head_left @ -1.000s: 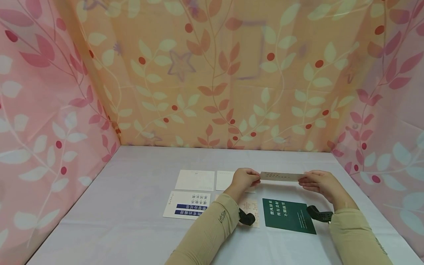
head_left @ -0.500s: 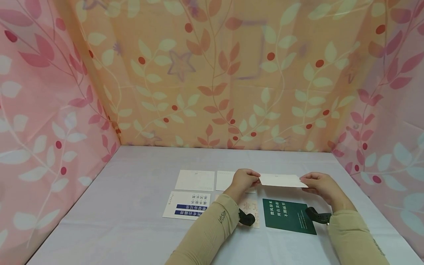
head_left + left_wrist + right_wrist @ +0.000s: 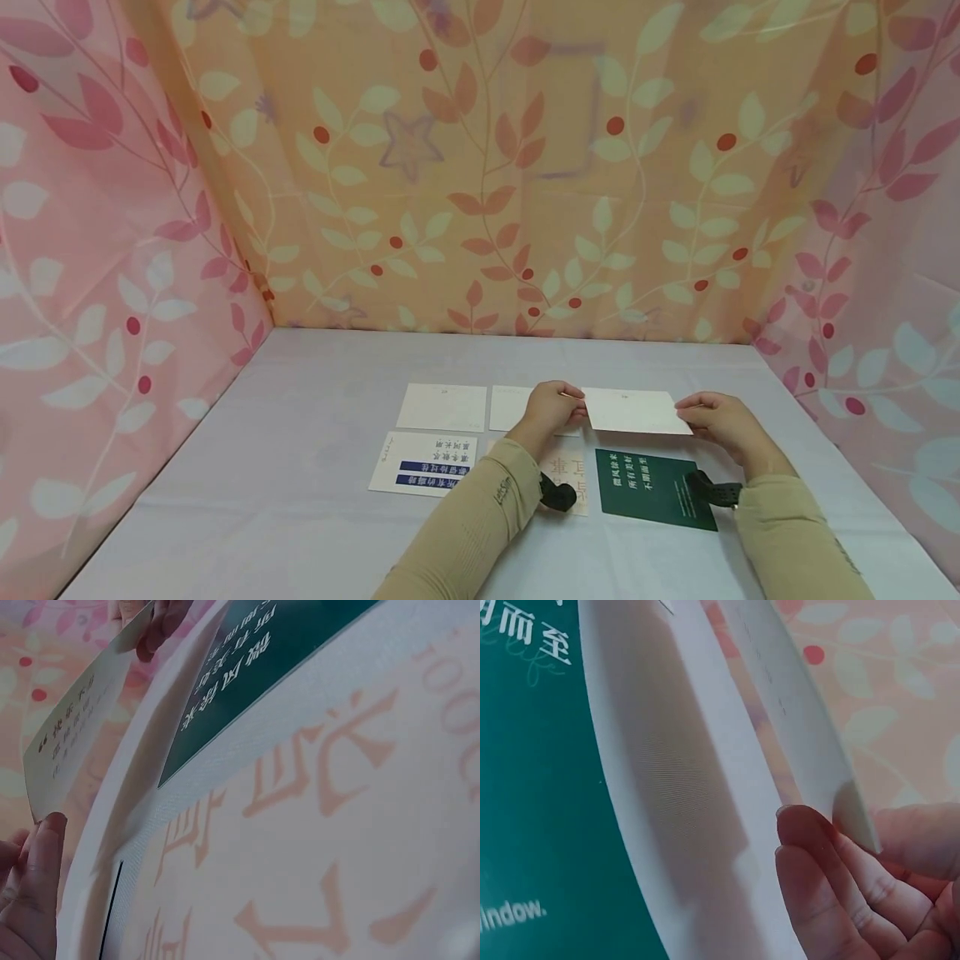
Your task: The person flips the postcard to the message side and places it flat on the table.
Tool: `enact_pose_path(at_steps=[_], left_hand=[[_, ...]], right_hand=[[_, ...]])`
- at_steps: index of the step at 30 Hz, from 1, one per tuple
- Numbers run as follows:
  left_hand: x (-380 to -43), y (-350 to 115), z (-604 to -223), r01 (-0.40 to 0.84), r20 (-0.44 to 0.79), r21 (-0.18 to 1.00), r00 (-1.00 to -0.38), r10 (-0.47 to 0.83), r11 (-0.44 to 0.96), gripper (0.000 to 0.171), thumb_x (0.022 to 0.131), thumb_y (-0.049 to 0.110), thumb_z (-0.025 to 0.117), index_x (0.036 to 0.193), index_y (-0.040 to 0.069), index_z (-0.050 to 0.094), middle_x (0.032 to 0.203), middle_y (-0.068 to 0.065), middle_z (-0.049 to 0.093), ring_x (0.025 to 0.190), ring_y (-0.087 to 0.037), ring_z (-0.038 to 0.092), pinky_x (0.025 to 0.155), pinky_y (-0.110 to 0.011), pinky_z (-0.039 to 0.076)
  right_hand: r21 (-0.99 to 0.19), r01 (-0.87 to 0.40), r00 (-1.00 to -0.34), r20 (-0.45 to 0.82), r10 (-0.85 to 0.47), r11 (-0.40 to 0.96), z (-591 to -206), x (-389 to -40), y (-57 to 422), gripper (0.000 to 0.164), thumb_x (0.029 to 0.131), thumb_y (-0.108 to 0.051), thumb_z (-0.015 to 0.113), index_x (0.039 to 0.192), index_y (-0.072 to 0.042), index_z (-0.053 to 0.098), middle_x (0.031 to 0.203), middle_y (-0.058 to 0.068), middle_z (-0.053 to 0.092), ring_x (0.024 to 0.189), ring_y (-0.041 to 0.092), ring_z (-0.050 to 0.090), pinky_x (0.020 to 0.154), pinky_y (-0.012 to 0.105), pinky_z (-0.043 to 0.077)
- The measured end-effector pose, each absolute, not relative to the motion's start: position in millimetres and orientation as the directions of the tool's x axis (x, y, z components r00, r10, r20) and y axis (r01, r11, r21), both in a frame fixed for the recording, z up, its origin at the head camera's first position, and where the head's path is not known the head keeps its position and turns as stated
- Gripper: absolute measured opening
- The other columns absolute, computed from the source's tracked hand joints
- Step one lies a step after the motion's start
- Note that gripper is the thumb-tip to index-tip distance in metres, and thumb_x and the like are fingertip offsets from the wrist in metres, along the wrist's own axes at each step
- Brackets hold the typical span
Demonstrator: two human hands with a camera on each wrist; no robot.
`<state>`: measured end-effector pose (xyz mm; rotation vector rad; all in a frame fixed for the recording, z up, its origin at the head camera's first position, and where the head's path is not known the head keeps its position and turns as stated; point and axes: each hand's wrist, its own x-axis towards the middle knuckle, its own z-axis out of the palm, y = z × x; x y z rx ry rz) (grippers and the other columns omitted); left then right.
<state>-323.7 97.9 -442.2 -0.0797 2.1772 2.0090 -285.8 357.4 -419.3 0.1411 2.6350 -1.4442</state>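
Pinching one raised white card at opposite ends are left-hand grip and right-hand grip. One green card is lying flat on the surface nearby.

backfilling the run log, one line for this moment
left hand: pinches white card | right hand: pinches its other end | white card: held above table | green card: lying on table

微风徐来, 所有美好 and 不期而至 are printed in white on the green card, where a cut-off "indow." is also shown. 所有的 is carried on a blue band of the white card. An opening quotation mark is borne by the raised card — its characters blurred. Orange characters are spread across the pale card; lettering on the sleeve cannot be made out.
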Motion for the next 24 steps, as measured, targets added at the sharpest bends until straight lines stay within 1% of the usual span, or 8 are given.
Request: enact_pose_path(at_steps=[8, 17, 24], left_hand=[[-322.3, 94.5, -441.1, -0.195, -0.202, 0.978, -0.976, 0.088, 0.079, 0.011, 0.085, 0.000, 0.056, 0.085, 0.006, 0.066, 0.072, -0.005, 0.065, 0.063, -0.015, 0.064, 0.063, -0.029, 0.055], [-320.4, 94.2, -441.9, -0.257, -0.266, 0.962, -0.958, 0.105, 0.087, 0.010, 0.088, 0.006, 0.055, 0.089, 0.007, 0.065, 0.079, -0.008, 0.065, 0.070, -0.019, 0.065, 0.062, -0.029, 0.054], [-317.9, 94.0, -443.1, -0.265, -0.275, 0.959, -0.955, 0.113, 0.096, 0.011, 0.090, 0.007, 0.054, 0.093, 0.006, 0.064, 0.082, -0.009, 0.066, 0.071, -0.017, 0.066, 0.062, -0.027, 0.054]], right_hand=[[-0.822, 0.181, -0.983, -0.173, 0.066, 0.540, -425.5, -291.3, 354.7, 0.032, 0.088, -0.022, 0.060, 0.108, 0.004, 0.059, 0.098, 0.010, 0.060, 0.080, 0.020, 0.054, 0.068, 0.025, 0.051], [-0.820, 0.227, -0.974, -0.185, 0.132, 0.525, -428.3, -294.5, 353.6, 0.035, 0.090, -0.024, 0.058, 0.113, 0.002, 0.058, 0.109, 0.015, 0.056, 0.088, 0.023, 0.051, 0.067, 0.024, 0.049], [-0.825, 0.230, -0.973, -0.181, 0.143, 0.516, -429.4, -294.4, 354.4, 0.035, 0.090, -0.023, 0.057, 0.113, 0.003, 0.056, 0.107, 0.016, 0.056, 0.087, 0.023, 0.051, 0.067, 0.023, 0.048]])
